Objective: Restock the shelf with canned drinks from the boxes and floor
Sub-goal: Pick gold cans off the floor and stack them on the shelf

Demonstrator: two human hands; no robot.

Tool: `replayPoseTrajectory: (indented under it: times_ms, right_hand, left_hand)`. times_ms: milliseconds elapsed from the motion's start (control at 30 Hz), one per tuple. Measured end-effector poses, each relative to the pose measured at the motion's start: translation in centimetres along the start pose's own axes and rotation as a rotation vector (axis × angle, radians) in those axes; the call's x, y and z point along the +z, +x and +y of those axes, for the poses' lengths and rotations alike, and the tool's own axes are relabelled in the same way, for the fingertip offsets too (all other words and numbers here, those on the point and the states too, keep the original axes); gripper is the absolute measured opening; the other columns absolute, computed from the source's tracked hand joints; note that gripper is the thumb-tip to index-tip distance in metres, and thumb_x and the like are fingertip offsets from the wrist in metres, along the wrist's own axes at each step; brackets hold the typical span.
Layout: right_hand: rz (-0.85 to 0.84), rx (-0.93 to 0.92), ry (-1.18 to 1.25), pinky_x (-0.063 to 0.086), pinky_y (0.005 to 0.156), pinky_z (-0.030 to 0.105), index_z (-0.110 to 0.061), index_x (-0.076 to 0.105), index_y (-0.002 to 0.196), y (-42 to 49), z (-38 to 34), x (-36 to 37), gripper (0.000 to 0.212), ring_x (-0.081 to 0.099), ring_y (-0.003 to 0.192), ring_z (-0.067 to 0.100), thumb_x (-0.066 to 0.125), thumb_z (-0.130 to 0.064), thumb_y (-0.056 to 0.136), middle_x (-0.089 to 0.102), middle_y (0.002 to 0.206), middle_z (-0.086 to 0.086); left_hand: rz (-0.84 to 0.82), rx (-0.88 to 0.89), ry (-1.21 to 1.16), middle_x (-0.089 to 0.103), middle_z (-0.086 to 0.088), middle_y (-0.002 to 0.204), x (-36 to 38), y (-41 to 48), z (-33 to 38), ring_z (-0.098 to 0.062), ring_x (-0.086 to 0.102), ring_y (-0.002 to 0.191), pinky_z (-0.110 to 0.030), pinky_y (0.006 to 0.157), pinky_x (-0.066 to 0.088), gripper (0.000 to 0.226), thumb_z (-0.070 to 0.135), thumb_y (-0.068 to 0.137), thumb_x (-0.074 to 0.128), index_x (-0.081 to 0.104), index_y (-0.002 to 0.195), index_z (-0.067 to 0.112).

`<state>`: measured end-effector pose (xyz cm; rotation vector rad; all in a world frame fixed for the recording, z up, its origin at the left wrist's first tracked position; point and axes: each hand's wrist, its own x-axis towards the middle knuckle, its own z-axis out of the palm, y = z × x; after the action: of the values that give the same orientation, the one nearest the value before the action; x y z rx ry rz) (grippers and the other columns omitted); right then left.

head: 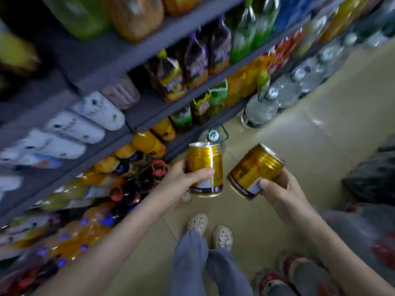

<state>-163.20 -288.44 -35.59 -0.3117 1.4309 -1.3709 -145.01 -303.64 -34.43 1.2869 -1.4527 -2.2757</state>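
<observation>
Left hand (181, 181): grips the upright can (203, 159); thumb lies across the front of the label, fingers curl round the back.
Right hand (282, 189): grips the tilted can (254, 167) near its bottom end; thumb presses on the label, top end leans towards the shelf (147, 107).
Can position: both cans are in the air above the floor (310, 157), just off the front edge of the lower shelf boards. They are near each other but apart. Neither rests on a shelf yet.
Weight: probably full and sealed, so fairly heavy for their small build; one per hand looks manageable.
Stiffness: metal wall, likely firm while sealed; a drop on the hard floor could dent it.
Surface: glossy gold finish, likely slippery in a loose hold.
Where to hold: round the middle of the body, thumb opposite the fingers, clear of the top rim.
Shelf state: boards are crowded with bottles; a free slot for cans cannot be made out through the blur.
Obstacles: water bottles (260, 110) stand on the floor along the foot of the shelf.
</observation>
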Motion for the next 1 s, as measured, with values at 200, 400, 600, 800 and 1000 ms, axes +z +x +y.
replayPoseTrajectory:
  times_ms: [200, 400, 600, 800, 1000]
  right_hand:
    - [-0.29, -0.159, 0.215, 0.048, 0.096, 0.046, 0.003, 0.049, 0.122, -4.6, -13.7, 8.4, 0.069, 0.063, 0.103, 0.029, 0.08, -0.019, 0.065, 0.066, 0.111, 0.014]
    - [-0.496, -0.234, 0.084, 0.054, 0.085, 0.048, -0.001, 0.046, 0.13, -9.5, -21.4, 18.2, 0.1, 0.06, 0.11, 0.037, 0.09, -0.042, 0.05, 0.062, 0.121, 0.018]
    - [-0.698, -0.292, -0.12, 0.057, 0.075, 0.037, -0.016, 0.05, 0.128, -13.4, -24.8, 27.7, 0.097, 0.066, 0.103, 0.028, 0.09, -0.047, 0.045, 0.069, 0.114, 0.008]
    - [-0.852, -0.506, -0.159, 0.055, 0.085, 0.04, -0.019, 0.052, 0.129, -15.4, -30.4, 37.4, 0.084, 0.063, 0.11, 0.026, 0.085, -0.045, 0.056, 0.066, 0.121, 0.006]
    - [-0.867, -0.769, -0.084, 0.056, 0.072, 0.031, -0.021, 0.067, 0.103, -16.3, -36.2, 47.4, 0.059, 0.069, 0.097, 0.022, 0.088, -0.04, 0.051, 0.072, 0.104, 0.005]
  left_hand:
    - [0.096, 0.276, -0.026, 0.074, 0.006, 0.083, -0.1, -11.6, 13.3, -0.009, 0.07, 0.077, -0.023, 0.068, 0.054, 0.055, 0.037, 0.047, 0.075, 0.063, 0.097, 0.02]
    - [0.313, 0.458, 0.009, 0.074, 0.003, 0.088, -2.7, -20.4, 20.0, -0.016, 0.069, 0.084, -0.039, 0.082, 0.053, 0.048, 0.036, 0.053, 0.079, 0.066, 0.097, 0.02]
    - [0.473, 0.578, 0.01, 0.073, -0.003, 0.101, -7.7, -27.5, 24.4, -0.024, 0.068, 0.098, -0.046, 0.094, 0.049, 0.046, 0.035, 0.06, 0.077, 0.065, 0.103, 0.021]
    - [0.559, 0.754, 0.103, 0.073, 0.005, 0.101, -13.6, -35.0, 29.1, -0.016, 0.068, 0.098, -0.036, 0.091, 0.051, 0.049, 0.035, 0.06, 0.08, 0.065, 0.104, 0.022]
    - [0.617, 1.014, 0.16, 0.072, 0.008, 0.105, -20.9, -42.1, 35.6, -0.012, 0.067, 0.099, -0.032, 0.088, 0.05, 0.056, 0.039, 0.055, 0.079, 0.064, 0.108, 0.028]
